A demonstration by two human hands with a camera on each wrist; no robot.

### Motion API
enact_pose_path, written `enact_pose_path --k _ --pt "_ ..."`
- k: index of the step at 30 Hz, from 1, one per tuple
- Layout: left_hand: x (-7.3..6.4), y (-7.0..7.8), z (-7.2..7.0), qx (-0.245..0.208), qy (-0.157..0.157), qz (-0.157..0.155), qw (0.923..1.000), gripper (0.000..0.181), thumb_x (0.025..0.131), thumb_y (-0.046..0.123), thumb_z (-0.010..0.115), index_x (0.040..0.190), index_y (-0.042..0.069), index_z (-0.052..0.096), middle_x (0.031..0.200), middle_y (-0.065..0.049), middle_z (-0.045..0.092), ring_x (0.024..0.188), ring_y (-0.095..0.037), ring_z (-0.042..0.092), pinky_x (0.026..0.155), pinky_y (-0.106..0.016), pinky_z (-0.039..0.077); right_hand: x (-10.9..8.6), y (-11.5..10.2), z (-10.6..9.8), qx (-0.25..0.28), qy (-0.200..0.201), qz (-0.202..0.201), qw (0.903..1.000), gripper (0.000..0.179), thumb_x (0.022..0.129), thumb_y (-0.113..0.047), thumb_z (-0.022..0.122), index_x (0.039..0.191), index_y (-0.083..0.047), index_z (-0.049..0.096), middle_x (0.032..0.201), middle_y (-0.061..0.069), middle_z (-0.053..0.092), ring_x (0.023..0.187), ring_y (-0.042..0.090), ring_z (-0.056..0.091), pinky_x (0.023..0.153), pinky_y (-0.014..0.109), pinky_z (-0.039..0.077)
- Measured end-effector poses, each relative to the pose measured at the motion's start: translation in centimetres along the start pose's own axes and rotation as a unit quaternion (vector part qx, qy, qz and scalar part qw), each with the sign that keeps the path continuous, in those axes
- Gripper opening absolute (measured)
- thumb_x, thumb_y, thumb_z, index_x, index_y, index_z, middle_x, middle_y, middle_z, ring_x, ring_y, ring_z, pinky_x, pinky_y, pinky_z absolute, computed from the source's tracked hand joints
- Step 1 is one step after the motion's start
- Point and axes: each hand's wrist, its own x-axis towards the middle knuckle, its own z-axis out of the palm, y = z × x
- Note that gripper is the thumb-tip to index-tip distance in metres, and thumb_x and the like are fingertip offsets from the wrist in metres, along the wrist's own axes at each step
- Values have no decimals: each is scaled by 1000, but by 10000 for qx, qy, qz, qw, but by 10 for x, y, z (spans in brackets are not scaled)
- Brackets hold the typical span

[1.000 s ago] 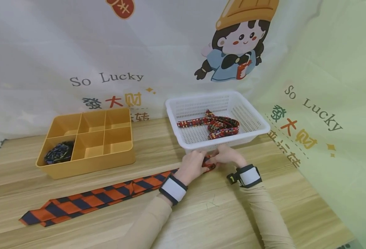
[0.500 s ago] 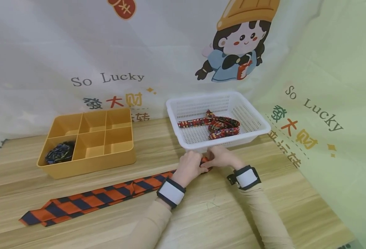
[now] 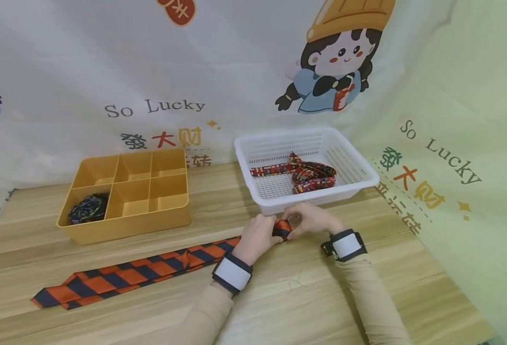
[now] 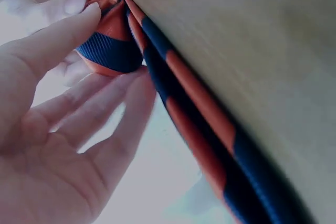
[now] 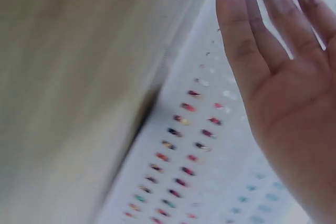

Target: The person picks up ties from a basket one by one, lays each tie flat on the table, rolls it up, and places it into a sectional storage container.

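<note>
An orange and navy striped necktie point(image 3: 137, 270) lies along the table, doubled lengthwise, its pointed end at the left. Its right end is wound into a small roll point(image 3: 282, 229) between both hands. My left hand point(image 3: 255, 239) holds this roll from the left; in the left wrist view its thumb lies on one side of the coil point(image 4: 107, 56) and its fingertips on the other. From the far side, my right hand point(image 3: 309, 219) grips the same roll by its fingers and thumb. Only a dark blue bit of the tie shows at the top of the right wrist view.
A white slotted basket point(image 3: 270, 203) stands just behind the hands, holding a loosely coiled red patterned tie point(image 3: 313, 176). At the left back is a yellow divided box point(image 3: 128, 231); its front left compartment holds a dark rolled tie point(image 3: 88, 209). Printed cloth point(image 3: 236, 67) hangs behind.
The rolled end shows more between the hands, and the left hand has drawn slightly left. Fingers have shifted around the roll. The head view has turned a little, moving the scene rightward.
</note>
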Motion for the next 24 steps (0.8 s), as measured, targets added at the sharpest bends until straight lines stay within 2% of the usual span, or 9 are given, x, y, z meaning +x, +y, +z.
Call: enact_pose_path --k 3,6,10,14,16,18,21,24 --pt "-2 -3 -1 23 -112 46 9999 33 72 17 82 98 2 68 96 -13 69 88 -26 66 74 -34 54 2 -7 2 -395 175 9 9991 29 67 -11 82 93 -5 69 89 7 72 76 12 67 72 24 54" --pt "-3 -6 -5 -217 -268 81 9994 36 70 12 83 100 0 68 99 -15 69 93 -27 65 79 -35 53 4 -18 3 -959 297 2 9949 26 65 -10 82 86 -4 69 82 6 71 67 9 63 63 18 51" --pt "-3 -5 -11 -714 -353 132 9967 42 72 14 82 107 -1 65 107 -16 66 100 -29 63 84 -38 52 10 -35 10 -1818 527 -28 9819 31 61 -8 84 87 -5 68 84 4 69 74 11 61 69 23 50" --pt "-1 -3 -11 -666 -131 90 9977 34 73 16 82 101 2 68 104 -13 68 95 -25 65 78 -35 53 13 -43 18 -2331 770 -171 9692 33 56 -5 84 84 -9 68 83 1 67 77 13 58 71 27 48" --pt "0 -3 -11 -554 -62 -5 9984 28 72 17 82 93 4 69 96 -10 70 87 -22 65 70 -31 52 13 -40 18 -2236 719 -218 9718 29 56 -6 83 81 -10 68 80 0 67 74 12 56 68 25 47" --pt "1 -3 -10 -478 -72 -79 9988 25 71 18 83 88 6 71 88 -8 70 78 -19 64 63 -27 48 12 -35 16 -1915 516 -177 9800 32 58 -8 84 86 -8 68 86 3 68 77 13 57 70 24 48" --pt "2 -5 -10 -486 -159 -183 9985 23 69 19 84 82 6 71 78 -5 68 68 -14 57 56 -22 41 9 -25 12 -1125 76 -51 9936 45 63 -13 86 100 -4 63 100 9 68 86 15 61 76 23 50" --pt "2 -9 -10 -545 -238 -293 9978 23 66 18 86 75 6 68 72 -4 65 62 -12 52 55 -21 37 6 -16 10 -305 -236 54 9992 51 66 -12 85 107 -3 58 109 14 66 91 19 65 80 25 52"
